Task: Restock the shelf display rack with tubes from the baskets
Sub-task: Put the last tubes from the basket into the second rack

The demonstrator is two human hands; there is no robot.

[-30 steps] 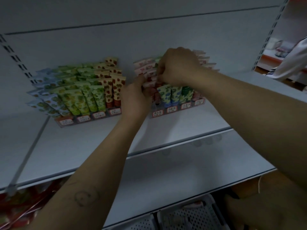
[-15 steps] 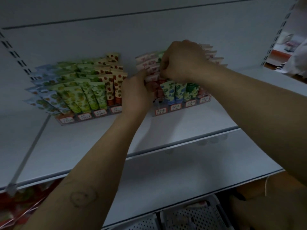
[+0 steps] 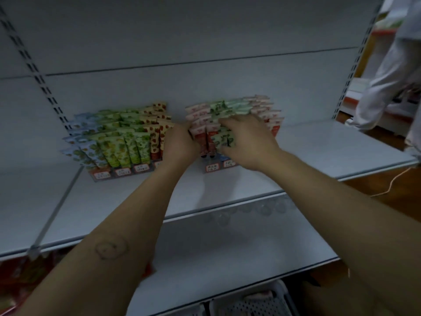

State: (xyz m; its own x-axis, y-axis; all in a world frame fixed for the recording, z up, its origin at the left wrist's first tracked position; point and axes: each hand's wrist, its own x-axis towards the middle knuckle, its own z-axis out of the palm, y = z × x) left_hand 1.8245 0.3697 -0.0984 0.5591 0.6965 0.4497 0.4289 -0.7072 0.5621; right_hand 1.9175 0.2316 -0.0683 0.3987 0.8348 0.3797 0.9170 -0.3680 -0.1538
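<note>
We spread our right hand [image 3: 248, 142] flat over tubes [image 3: 227, 108] in the rack [image 3: 212, 168] at the back edge of the shelf [image 3: 319, 147], likely levelling them; our left hand [image 3: 180, 144] braces its side, fingers hidden.

We reach both bare arms up and forward, and they converge toward the middle. Our left hand [image 3: 180, 144] shows its back to us with its fingers hidden beyond it, so we cannot tell its grip. Our right hand [image 3: 248, 142] lies just beside it, palm down, fingers [image 3: 241, 124] splayed and nearly straight, thumb low. A faint round mark sits on our left forearm [image 3: 111, 248].
</note>
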